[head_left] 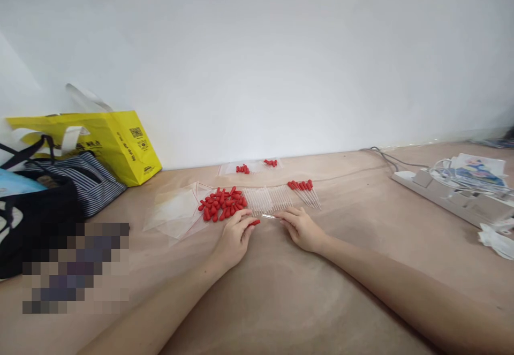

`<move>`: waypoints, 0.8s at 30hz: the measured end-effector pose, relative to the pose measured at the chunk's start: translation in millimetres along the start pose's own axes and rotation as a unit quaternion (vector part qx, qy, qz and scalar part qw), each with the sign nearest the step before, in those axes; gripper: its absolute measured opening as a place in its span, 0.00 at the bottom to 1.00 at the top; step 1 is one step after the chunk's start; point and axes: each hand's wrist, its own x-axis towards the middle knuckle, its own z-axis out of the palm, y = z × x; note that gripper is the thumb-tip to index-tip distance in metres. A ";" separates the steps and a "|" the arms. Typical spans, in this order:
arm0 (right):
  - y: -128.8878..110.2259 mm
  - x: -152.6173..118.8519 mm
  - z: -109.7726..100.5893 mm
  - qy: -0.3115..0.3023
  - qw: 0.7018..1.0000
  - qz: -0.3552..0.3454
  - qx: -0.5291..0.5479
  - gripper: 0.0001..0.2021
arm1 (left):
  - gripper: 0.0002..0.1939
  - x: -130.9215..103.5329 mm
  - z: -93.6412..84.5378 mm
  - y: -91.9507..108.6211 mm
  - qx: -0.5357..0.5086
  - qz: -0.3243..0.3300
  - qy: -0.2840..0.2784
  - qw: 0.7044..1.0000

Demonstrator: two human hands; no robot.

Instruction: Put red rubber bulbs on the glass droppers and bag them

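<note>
Between its thumb and fingers, my left hand (pixel 233 239) pinches a red rubber bulb (pixel 254 223). My right hand (pixel 302 228) grips a thin clear dropper tube (pixel 268 216), its free end pointing left at the bulb; a small gap separates the two. Behind my left hand, a pile of red rubber bulbs (pixel 223 203) lies on a clear plastic bag. Just to its right is a row of clear tubes (pixel 265 199), side by side. Farther right rest several droppers (pixel 305 193), tubes with red bulbs on their far ends.
Near the wall, a flat clear bag (pixel 257 167) carries two small groups of red bulbs. On the left stand a yellow bag (pixel 120 146), a striped pouch (pixel 94 175) and a black bag (pixel 40 221). A white power strip (pixel 437 197) with cables lies at right. A patch at lower left is pixelated.
</note>
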 end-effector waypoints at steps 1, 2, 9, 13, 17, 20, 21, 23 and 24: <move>-0.6 0.5 0.4 -0.006 1.000 -0.002 0.000 0.14 | 0.10 1.4 -0.5 -0.3 0.000 -0.006 -0.004 1.000; -0.8 0.8 0.7 -0.011 1.000 -0.003 0.001 0.15 | 0.09 2.8 -1.2 -0.5 -0.002 -0.013 -0.007 1.000; -1.8 -0.3 0.9 -0.025 0.999 -0.019 -0.008 0.14 | 0.08 5.8 -3.2 3.5 0.007 -0.039 -0.024 0.999; -7.5 -0.6 2.6 -0.019 0.999 -0.036 -0.030 0.13 | 0.09 6.0 -2.3 4.3 0.012 -0.045 -0.024 0.999; -9.5 -0.1 2.7 0.021 0.999 0.002 -0.030 0.13 | 0.10 6.7 -1.7 2.3 0.014 -0.056 -0.005 0.998; -8.7 0.5 1.6 0.045 0.999 0.020 -0.008 0.13 | 0.10 6.6 -1.4 1.4 0.017 -0.064 -0.014 0.998; -8.6 0.6 1.5 0.047 0.999 0.021 -0.003 0.13 | 0.10 6.6 -1.3 1.5 0.018 -0.063 -0.014 0.998; -9.0 0.6 1.8 0.042 0.999 0.013 0.003 0.13 | 0.10 6.7 -1.5 2.1 0.018 -0.059 -0.011 0.998; -9.4 0.5 2.1 0.038 0.999 0.008 0.005 0.12 | 0.10 6.9 -1.7 2.5 0.019 -0.058 -0.007 0.998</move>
